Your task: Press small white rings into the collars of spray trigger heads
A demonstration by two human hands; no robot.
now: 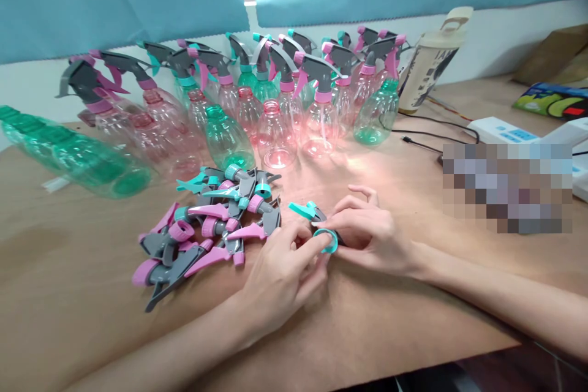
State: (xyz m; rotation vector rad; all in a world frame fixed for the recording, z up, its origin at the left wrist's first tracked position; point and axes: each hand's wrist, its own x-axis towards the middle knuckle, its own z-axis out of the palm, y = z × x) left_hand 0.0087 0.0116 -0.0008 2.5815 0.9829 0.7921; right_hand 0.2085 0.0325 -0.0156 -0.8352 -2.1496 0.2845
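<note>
Spray head (315,212) between fingers (314,250) — left hand (281,269) pinches its teal collar (334,241), right hand (375,231) grips its body (319,215).

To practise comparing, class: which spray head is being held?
The teal-and-grey one, held by left hand and right hand; the others lie piled or top bottles.

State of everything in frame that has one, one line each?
Held spray head: not on a bottle
Right grip: closed on it
Left grip: also touching it
Loose spray heads: piled, unattached
Green bottle behind them: open-necked
Pink bottle right of that: open-necked
Next pink bottle right: sprayer fitted
Tumbler: lid on
</note>
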